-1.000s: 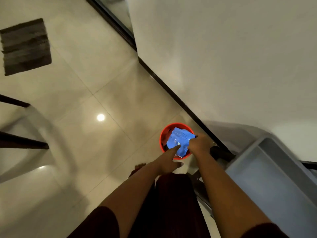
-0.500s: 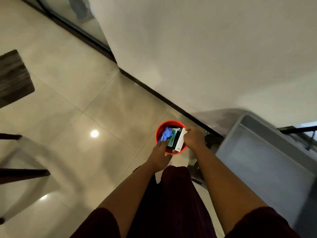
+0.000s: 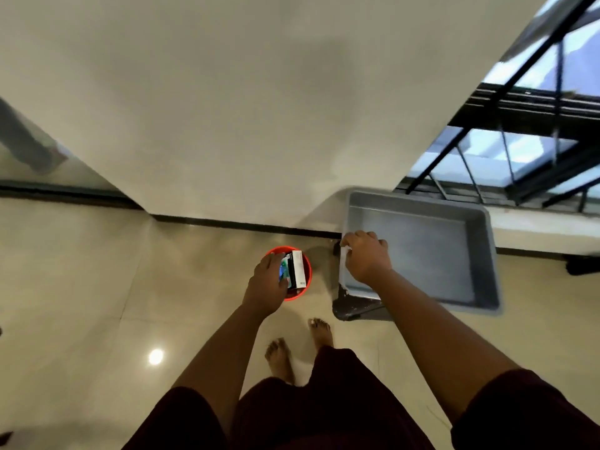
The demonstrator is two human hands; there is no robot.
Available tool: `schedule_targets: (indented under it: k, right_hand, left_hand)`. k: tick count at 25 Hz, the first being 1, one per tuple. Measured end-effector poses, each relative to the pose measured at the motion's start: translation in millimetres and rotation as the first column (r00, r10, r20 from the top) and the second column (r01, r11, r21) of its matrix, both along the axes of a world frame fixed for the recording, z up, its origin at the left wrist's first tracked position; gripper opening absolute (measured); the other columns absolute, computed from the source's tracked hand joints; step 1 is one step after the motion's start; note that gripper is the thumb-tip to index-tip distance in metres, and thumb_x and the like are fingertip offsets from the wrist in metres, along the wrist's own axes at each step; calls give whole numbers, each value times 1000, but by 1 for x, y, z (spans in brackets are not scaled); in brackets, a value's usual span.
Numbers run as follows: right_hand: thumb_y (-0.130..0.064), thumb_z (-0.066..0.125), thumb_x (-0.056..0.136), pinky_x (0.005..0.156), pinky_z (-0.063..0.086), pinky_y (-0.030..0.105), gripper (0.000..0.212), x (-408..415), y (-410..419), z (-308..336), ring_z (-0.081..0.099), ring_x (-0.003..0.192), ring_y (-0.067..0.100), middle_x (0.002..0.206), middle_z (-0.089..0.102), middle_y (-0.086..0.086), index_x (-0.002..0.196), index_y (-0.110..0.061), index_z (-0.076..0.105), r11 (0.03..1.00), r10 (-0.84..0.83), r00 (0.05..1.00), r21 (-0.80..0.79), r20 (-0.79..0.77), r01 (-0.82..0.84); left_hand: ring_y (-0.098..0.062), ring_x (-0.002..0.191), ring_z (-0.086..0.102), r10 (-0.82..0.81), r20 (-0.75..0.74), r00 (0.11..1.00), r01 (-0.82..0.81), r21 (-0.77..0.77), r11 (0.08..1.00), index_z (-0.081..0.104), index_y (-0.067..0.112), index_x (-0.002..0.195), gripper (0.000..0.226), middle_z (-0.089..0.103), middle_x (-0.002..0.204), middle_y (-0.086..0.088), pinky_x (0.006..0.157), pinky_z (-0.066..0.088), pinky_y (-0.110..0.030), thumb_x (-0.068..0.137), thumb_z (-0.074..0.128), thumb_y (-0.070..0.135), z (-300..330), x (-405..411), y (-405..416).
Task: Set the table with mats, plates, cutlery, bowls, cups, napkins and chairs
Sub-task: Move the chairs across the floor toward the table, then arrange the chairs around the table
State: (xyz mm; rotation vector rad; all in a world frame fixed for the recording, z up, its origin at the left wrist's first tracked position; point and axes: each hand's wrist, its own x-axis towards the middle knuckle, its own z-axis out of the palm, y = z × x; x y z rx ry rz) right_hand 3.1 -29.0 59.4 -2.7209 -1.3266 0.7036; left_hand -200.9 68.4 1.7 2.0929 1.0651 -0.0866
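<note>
A small red bin (image 3: 293, 297) stands on the floor in front of my bare feet. A white and black box (image 3: 298, 270) sticks up out of it, with a bit of blue and green packaging beside it. My left hand (image 3: 268, 282) reaches down over the bin's left side, fingers lying against the box. My right hand (image 3: 367, 258) is at the left rim of a grey plastic tub (image 3: 418, 199) and pinches a small white piece, perhaps paper (image 3: 343, 254). The tub's inside looks bare.
The tub sits on a dark stand (image 3: 354, 311) against a white wall (image 3: 259, 108). A black-framed window (image 3: 519, 151) is at the upper right. Glossy beige floor tiles (image 3: 97, 303) spread to the left, with a glass panel (image 3: 39, 157) at the far left.
My right hand has let go of the box in the bin and moved right to the tub's rim. My left hand stays at the bin. The view has swung to the right.
</note>
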Motion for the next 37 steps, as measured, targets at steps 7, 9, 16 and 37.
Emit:
schedule_targets:
  k: [7,9,16,37]
  right_hand:
    - [-21,52,95,110,27,43,28,27,-106,2,45,127,20,132,54,-1,123,-25,56,946,-323,946,30,40,322]
    - [-24,52,96,110,28,44,27,34,-133,2,44,127,22,131,54,-1,122,-26,56,919,-395,918,15,47,395]
    - [-31,55,94,110,26,48,29,93,-256,8,40,128,24,131,50,-1,124,-27,53,827,-557,826,-28,90,561]
    - [-41,51,94,109,26,49,43,142,-698,6,28,137,25,140,38,0,134,-29,43,-28,-991,-36,65,126,997]
  left_hand:
    - [-28,127,46,-456,6,890,441,243,864,47,14,139,55,52,136,-8,106,37,-42,85,54,5,12,67,-18]
    - [-27,126,46,-519,21,854,489,302,818,50,14,136,53,52,133,-8,106,37,-41,84,54,3,17,89,-32]
    - [-31,130,43,-754,67,653,690,355,630,51,13,134,55,50,134,-12,107,37,-50,81,56,-1,26,216,-122]
    - [-32,148,-14,-939,-343,12,937,331,-109,-8,24,154,75,-14,161,-8,117,0,-55,99,39,46,43,457,-554]
